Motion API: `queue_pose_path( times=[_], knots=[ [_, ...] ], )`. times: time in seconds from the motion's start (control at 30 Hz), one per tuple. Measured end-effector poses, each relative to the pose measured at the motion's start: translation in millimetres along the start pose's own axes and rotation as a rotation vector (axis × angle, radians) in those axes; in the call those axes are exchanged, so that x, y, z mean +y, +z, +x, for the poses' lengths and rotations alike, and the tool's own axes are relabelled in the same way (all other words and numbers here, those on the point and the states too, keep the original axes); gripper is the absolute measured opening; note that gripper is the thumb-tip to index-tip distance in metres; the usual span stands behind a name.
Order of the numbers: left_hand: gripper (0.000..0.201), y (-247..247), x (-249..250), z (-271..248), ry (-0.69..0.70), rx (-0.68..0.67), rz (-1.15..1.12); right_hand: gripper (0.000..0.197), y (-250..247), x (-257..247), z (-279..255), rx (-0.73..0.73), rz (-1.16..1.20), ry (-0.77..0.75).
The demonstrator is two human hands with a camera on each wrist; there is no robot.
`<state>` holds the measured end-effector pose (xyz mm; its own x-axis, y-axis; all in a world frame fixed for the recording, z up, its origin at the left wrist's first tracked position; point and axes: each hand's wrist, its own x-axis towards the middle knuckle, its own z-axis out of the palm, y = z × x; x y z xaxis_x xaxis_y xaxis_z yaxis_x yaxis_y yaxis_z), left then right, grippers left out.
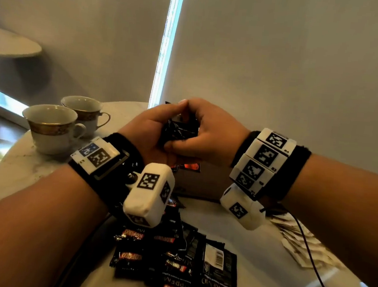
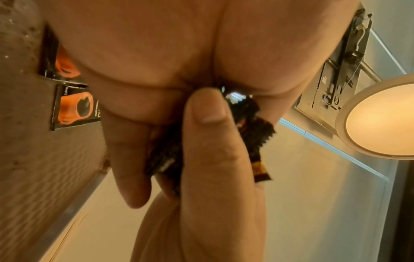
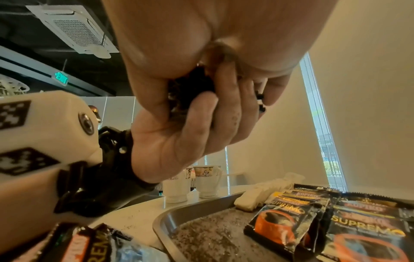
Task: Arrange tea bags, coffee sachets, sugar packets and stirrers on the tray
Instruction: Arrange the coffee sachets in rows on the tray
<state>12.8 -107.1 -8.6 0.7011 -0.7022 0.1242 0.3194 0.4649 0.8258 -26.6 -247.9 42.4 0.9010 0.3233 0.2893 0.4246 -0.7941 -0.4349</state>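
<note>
Above the tray (image 3: pixel 170 215), coffee sachets (image 1: pixel 180 132) clamped between left hand (image 1: pixel 148 135) and right hand (image 1: pixel 213 136), fingers curled round them.

Small bundle of black sachets (image 1: pixel 180 131) held mid-air between both hands, above tray (image 3: pixel 170 219). Black Supremo coffee sachets (image 3: pixel 336 228) lie overlapping on tray; more sachets (image 1: pixel 177 263) heaped on table (image 1: pixel 30 166).

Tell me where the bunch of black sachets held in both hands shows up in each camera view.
Head: held sachets, centre, between left hand and right hand.
Left wrist: centre, behind a finger.
Right wrist: upper centre.
Shared landmark: tray; the teacups show only in two views.
</note>
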Motion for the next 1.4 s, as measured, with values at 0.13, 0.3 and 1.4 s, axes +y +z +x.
queue_pose_path(
  times=[0.13,0.3,1.4],
  knots=[
    [0.031,-2,-1,4,0.063,0.056,-0.028,0.074,-6,-1,-13,-0.053,-0.046,0.061],
    [0.028,-20,9,7,0.15,0.279,-0.147,0.083,-18,2,-50,-0.166,-0.081,0.212],
    [0.031,-25,8,7,-0.058,0.265,-0.111,0.078,-38,37,-83,-0.356,-0.164,0.442]
  ],
)
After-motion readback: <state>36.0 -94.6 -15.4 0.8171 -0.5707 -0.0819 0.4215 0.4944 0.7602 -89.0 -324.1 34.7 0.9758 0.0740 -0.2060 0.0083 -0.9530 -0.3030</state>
